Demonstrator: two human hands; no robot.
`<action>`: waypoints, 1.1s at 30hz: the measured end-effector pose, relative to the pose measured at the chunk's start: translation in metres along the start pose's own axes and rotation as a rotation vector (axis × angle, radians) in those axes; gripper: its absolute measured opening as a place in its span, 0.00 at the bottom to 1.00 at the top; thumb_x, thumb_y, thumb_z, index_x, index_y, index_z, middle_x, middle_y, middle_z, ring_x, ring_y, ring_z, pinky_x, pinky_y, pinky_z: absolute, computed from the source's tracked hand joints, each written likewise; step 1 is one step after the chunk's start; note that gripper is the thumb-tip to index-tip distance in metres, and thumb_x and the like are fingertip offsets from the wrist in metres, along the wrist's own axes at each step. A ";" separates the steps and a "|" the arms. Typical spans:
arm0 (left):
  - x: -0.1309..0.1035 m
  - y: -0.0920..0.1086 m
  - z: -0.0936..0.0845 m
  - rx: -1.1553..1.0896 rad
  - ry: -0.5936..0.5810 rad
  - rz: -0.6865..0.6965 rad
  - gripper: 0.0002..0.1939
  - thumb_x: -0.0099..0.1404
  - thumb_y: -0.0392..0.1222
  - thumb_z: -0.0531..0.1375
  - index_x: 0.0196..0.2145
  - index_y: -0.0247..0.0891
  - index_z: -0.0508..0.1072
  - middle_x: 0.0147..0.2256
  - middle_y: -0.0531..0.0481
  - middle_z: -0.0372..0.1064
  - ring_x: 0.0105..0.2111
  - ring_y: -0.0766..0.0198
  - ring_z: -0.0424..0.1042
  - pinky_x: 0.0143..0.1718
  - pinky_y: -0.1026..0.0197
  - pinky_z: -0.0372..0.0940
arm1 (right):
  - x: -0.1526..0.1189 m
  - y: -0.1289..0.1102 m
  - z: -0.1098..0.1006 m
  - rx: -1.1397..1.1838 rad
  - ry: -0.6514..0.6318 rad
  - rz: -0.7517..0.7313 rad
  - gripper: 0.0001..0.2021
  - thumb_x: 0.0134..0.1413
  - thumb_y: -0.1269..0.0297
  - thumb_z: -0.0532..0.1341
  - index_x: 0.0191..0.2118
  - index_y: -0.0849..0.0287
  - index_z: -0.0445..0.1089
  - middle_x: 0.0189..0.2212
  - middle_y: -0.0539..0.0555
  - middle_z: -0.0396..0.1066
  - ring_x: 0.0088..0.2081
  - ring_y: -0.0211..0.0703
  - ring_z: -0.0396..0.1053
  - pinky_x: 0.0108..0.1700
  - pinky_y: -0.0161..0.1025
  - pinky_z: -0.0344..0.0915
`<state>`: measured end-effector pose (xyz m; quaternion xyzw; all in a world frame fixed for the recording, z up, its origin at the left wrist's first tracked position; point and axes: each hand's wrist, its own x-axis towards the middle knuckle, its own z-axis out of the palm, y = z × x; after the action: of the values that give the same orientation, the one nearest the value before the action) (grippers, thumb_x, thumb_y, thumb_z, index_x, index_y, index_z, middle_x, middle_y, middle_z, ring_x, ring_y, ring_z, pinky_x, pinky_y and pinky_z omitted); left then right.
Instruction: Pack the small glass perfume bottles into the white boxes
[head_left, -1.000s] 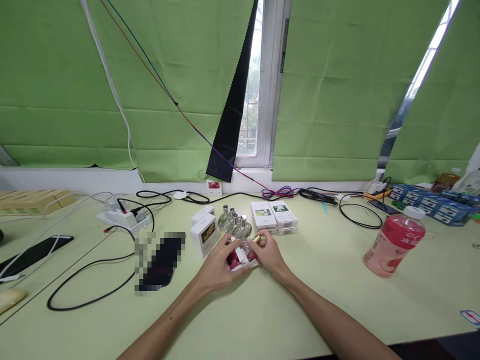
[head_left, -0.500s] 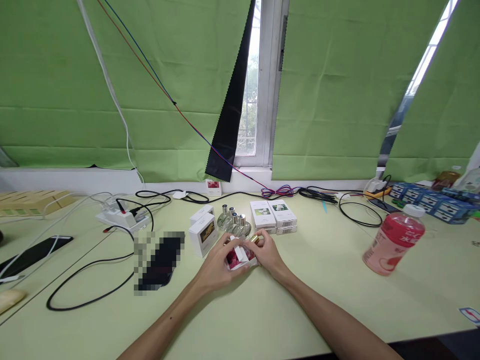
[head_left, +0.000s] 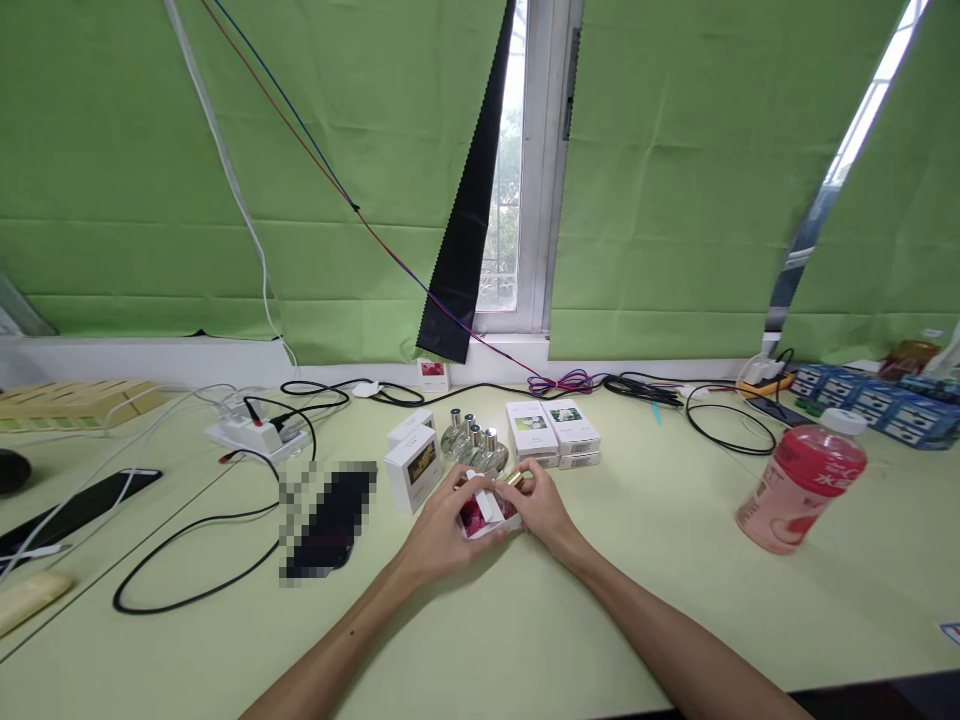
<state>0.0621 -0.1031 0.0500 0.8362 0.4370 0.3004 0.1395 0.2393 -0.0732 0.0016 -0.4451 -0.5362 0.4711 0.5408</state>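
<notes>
My left hand (head_left: 439,530) is wrapped round a small white carton (head_left: 472,518) with a red flower print, resting low over the table with its flap up. In my right hand (head_left: 551,512), thumb and fingers pinch a small perfume bottle (head_left: 514,480) by its gold cap, against the carton's right side. Fingers and the flap hide most of the bottle's body, so I cannot tell how far it lies inside. Just beyond my hands stand several clear glass bottles (head_left: 491,455) with silver caps. A white carton (head_left: 415,470) with a dark picture stands upright to their left.
White cartons (head_left: 532,428) with flower pictures lie stacked right of the bottles. A pink drink bottle (head_left: 802,490) stands farther right. To the left are a blurred dark phone (head_left: 330,520), a looped black cable (head_left: 202,520) and a power strip (head_left: 255,432). Blue boxes (head_left: 885,405) line the back right.
The view has turned slightly left, so everything sits a little farther right. Both hands keep nearly the same hold on the carton and the perfume bottle.
</notes>
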 end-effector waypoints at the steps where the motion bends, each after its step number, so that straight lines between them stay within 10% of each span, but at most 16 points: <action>1: 0.000 0.000 0.000 0.003 0.001 -0.001 0.19 0.60 0.47 0.66 0.49 0.44 0.72 0.48 0.45 0.65 0.45 0.54 0.71 0.47 0.53 0.69 | 0.001 0.001 0.000 0.008 -0.002 -0.009 0.17 0.50 0.53 0.68 0.35 0.54 0.59 0.20 0.46 0.72 0.21 0.39 0.70 0.21 0.31 0.60; 33: 0.002 -0.001 0.002 -0.012 0.012 -0.037 0.18 0.60 0.47 0.66 0.47 0.44 0.71 0.47 0.45 0.65 0.41 0.56 0.72 0.40 0.57 0.69 | 0.000 -0.012 0.001 0.163 0.012 0.134 0.23 0.46 0.41 0.67 0.31 0.54 0.59 0.13 0.41 0.63 0.12 0.30 0.52 0.13 0.28 0.45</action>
<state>0.0636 -0.1004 0.0487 0.8252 0.4516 0.3055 0.1477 0.2386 -0.0747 0.0136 -0.4372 -0.4617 0.5457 0.5458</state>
